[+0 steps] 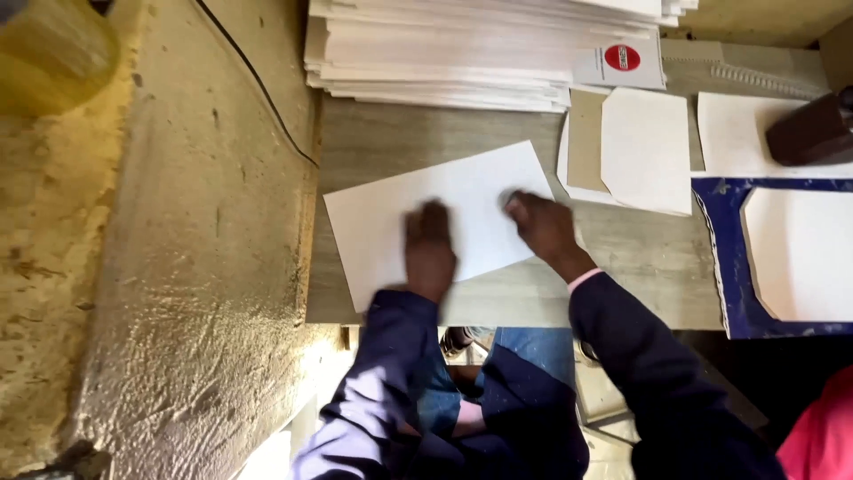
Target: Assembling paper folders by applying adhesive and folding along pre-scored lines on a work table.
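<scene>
Left hand (430, 249) and right hand (542, 224) are laid palm-down, blurred, on a white rectangular paper sheet (444, 218), apparently to pin it flat; whether fingers grip it cannot be told. The sheet is set askew on a grey wood-grain tabletop (657, 258). Beyond it a tall stack of white sheets (462, 53) is kept within reach; a blue-edged board (720, 258) lies to the right.

Motion blurs both the left hand (430, 249) and right hand (544, 224), hiding parts of the white sheet (444, 218) beneath. Beyond the sheet, the paper stack (462, 53) runs off the top edge; the blue tray (720, 258) is cut at right.
</scene>
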